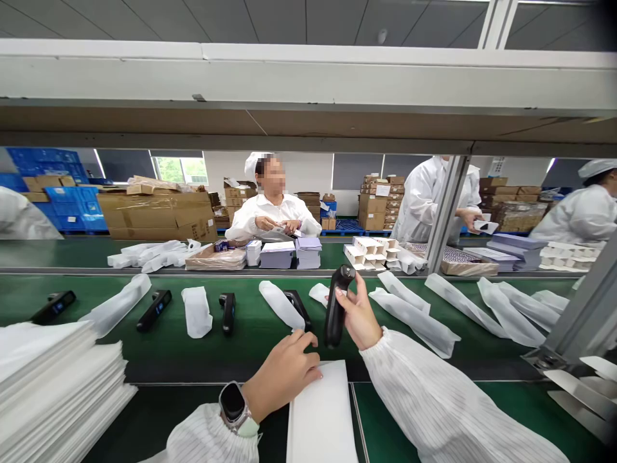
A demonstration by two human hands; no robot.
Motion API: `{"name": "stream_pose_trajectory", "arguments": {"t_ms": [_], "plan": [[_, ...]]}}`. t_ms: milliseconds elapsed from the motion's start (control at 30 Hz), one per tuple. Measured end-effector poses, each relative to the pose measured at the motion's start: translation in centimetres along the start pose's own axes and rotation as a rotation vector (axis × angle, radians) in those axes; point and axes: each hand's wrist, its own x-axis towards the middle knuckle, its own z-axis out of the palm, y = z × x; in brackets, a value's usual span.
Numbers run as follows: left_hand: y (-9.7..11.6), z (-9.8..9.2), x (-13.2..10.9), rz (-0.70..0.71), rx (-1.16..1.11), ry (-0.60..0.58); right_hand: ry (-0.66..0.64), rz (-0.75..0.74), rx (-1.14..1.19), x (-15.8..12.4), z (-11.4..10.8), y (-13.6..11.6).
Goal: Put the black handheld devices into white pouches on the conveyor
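My right hand [359,315] grips a black handheld device [336,307] and holds it upright above the green conveyor belt [168,350]. My left hand [284,374], with a watch on its wrist, rests with curled fingers on the top end of a white foam sleeve [322,418] that lies on the near table edge. More black devices [154,310] and white sleeves [196,311] lie spread along the belt. One of those devices [299,308] lies just beyond my left hand.
A thick stack of white sleeves [53,379] sits at near left. A metal frame post [578,321] slants at right. Across the belt, a seated person [272,215] and other workers handle small white boxes [371,252] and stacks of booklets [277,254]. Cardboard cartons [157,215] stand behind.
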Motion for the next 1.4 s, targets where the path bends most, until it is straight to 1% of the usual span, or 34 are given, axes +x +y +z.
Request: {"name": "stream_pose_trajectory", "arguments": {"t_ms": [67, 133, 267, 367, 467, 533, 600, 667, 700, 733, 767, 800, 833, 867, 900, 933, 967, 1000, 1033, 1067, 1100, 1133, 1167, 1233, 1300, 1400], "plan": [[0.1, -0.3, 0.0, -0.013, 0.021, 0.016, -0.026, 0.026, -0.019, -0.4, 0.2, 0.6], [0.2, -0.5, 0.1, -0.043, -0.014, 0.022, -0.042, 0.076, -0.060, -0.6, 0.3, 0.9], [0.4, -1.1, 0.2, -0.134, -0.193, 0.033, -0.046, 0.183, -0.163, -1.0, 0.6, 0.7], [0.5, -1.5, 0.5, -0.215, -0.339, 0.085, -0.116, 0.239, -0.266, -1.0, 0.6, 0.7], [0.2, -1.7, 0.8, -0.317, -0.462, 0.218, -0.275, 0.289, -0.356, -0.9, 0.0, 1.1], [0.0, -1.8, 0.9, -0.366, -0.518, 0.286, -0.443, 0.366, -0.346, -0.7, -0.7, 1.4], [-0.1, -1.8, 1.0, -0.377, -0.564, 0.296, -0.668, 0.452, -0.301, -0.7, -1.4, 1.5], [0.0, -1.9, 1.0, -0.382, -0.603, 0.289, -0.890, 0.508, -0.282, -0.9, -1.8, 1.5], [0.1, -2.0, 1.0, -0.391, -0.621, 0.292, -0.974, 0.526, -0.296, -1.1, -1.8, 1.5], [0.1, -2.1, 1.0, -0.400, -0.634, 0.296, -1.024, 0.536, -0.321, -1.3, -1.8, 1.4], [0.2, -2.2, 1.1, -0.405, -0.646, 0.298, -1.047, 0.547, -0.347, -1.4, -1.7, 1.3], [0.3, -2.3, 1.1, -0.406, -0.659, 0.301, -1.035, 0.553, -0.363, -1.3, -1.7, 1.2], [0.2, -2.4, 1.1, -0.407, -0.677, 0.308, -0.985, 0.545, -0.367, -1.1, -1.7, 1.0], [0.2, -2.5, 1.1, -0.409, -0.693, 0.317, -0.890, 0.509, -0.360, -0.6, -1.8, 0.8], [0.1, -2.5, 1.0, -0.420, -0.700, 0.327, -0.759, 0.443, -0.345, 0.1, -2.2, 0.4], [-0.1, -2.5, 0.9, -0.436, -0.694, 0.324, -0.600, 0.345, -0.339, 1.2, -2.8, -0.1], [-0.4, -2.3, 0.8, -0.449, -0.676, 0.285, -0.431, 0.223, -0.357, 2.4, -3.7, -0.6], [-0.7, -2.1, 0.6, -0.452, -0.648, 0.201, -0.272, 0.087, -0.411, 3.8, -4.7, -1.2], [-1.1, -1.7, 0.4, -0.441, -0.610, 0.081, -0.130, -0.054, -0.525, 5.1, -5.9, -1.7], [-1.4, -1.3, 0.2, -0.417, -0.567, -0.054, -0.042, -0.157, -0.695, 6.4, -7.1, -2.1], [-1.7, -0.9, 0.0, -0.393, -0.527, -0.184, 0.011, -0.225, -0.904, 7.4, -8.2, -2.3], [-2.0, -0.5, -0.1, -0.373, -0.476, -0.257, 0.028, -0.254, -1.079, 8.2, -9.2, -2.2], [-2.3, -0.1, -0.1, -0.368, -0.435, -0.292, 0.017, -0.258, -1.217, 8.6, -10.0, -1.9], [-2.5, 0.4, 0.0, -0.384, -0.404, -0.321, -0.026, -0.234, -1.352, 8.5, -10.6, -0.5], [-2.5, 0.7, 0.2, -0.402, -0.421, -0.335, -0.051, -0.227, -1.409, 7.6, -10.2, 1.2], [-2.4, 1.0, 0.5, -0.429, -0.492, -0.345, -0.134, -0.195, -1.605, 6.4, -8.6, 3.3]]}}
